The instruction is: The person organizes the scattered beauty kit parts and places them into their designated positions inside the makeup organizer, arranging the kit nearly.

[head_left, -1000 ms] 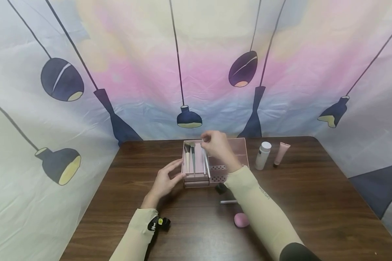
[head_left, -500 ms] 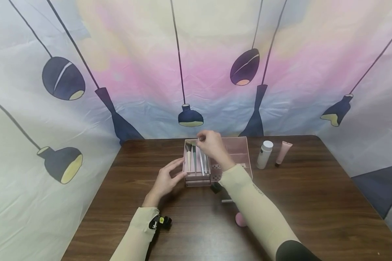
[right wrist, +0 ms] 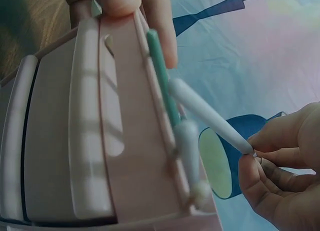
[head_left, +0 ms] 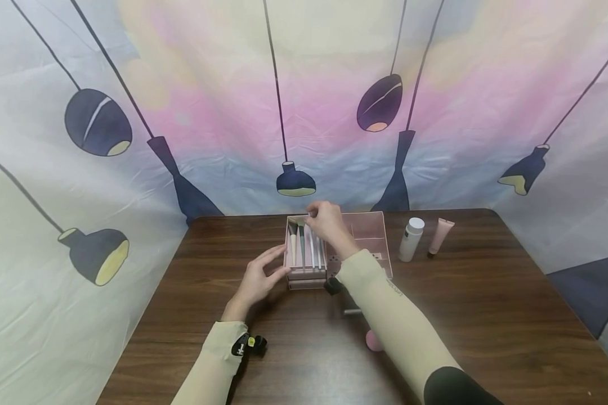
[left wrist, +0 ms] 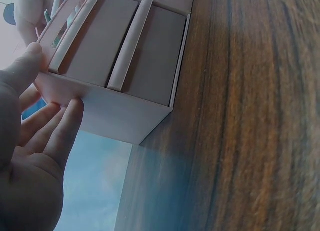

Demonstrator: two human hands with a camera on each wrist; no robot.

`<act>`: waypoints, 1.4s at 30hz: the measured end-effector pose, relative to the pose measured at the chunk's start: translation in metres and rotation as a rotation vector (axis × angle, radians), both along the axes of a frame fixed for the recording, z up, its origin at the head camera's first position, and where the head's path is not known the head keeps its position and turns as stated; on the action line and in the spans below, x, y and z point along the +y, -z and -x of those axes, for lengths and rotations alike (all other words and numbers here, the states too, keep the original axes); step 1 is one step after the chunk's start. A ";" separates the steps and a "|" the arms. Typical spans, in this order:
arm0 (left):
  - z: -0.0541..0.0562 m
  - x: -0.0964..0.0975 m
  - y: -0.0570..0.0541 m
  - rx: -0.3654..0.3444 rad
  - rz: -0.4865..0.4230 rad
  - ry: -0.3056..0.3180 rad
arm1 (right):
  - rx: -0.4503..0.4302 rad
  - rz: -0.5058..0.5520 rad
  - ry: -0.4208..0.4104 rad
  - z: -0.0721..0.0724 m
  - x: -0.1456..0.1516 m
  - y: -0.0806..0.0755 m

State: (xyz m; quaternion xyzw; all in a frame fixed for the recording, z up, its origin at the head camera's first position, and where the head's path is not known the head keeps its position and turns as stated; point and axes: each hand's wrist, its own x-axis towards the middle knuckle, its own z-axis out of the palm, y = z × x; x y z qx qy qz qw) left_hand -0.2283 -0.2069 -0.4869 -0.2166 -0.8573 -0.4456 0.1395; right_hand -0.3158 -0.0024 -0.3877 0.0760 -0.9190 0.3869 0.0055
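A pink organizer box with two drawers stands at the back of the table. My left hand rests straight fingers against its left side, and its thumb touches the front top edge. My right hand pinches the thin far end of a white-handled makeup brush over the left top compartment. The brush slants toward the front wall; its head is hidden by the fingers. In that compartment lie another white-handled brush, a green-handled brush and a cream-handled brush with dark bristles.
Right of the organizer stand a white capped bottle and a pink tube. A silver stick and a pink sponge lie on the wooden table, partly behind the right sleeve. A printed cloth hangs behind.
My right hand has moved slightly left, carrying the white-handled brush from the compartment's right wall to above its inside. The left hand stays against the organizer.
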 end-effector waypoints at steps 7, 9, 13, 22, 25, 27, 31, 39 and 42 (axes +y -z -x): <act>0.000 0.000 0.001 -0.008 -0.003 -0.006 | 0.014 0.012 0.019 0.004 0.003 0.004; 0.001 0.000 0.001 -0.004 -0.005 -0.006 | 0.021 0.015 0.019 0.004 0.004 0.004; 0.001 0.000 0.001 0.011 0.000 -0.004 | 0.015 0.020 0.017 0.004 0.006 0.005; 0.002 0.000 0.002 0.022 -0.001 0.003 | 0.001 -0.019 0.043 0.002 0.009 0.007; 0.001 0.001 0.001 0.022 0.000 0.001 | 0.007 -0.004 0.036 0.001 0.011 0.006; 0.001 0.001 0.001 0.022 0.000 0.001 | 0.012 0.012 0.026 0.001 0.012 0.006; 0.001 0.001 0.000 0.013 0.002 0.002 | 0.018 0.038 0.011 0.000 0.015 0.006; 0.000 0.001 -0.001 -0.033 0.001 -0.010 | 0.070 0.039 0.002 -0.003 0.030 0.011; -0.001 0.001 -0.002 -0.043 0.009 -0.014 | 0.096 0.046 -0.018 -0.007 0.038 0.012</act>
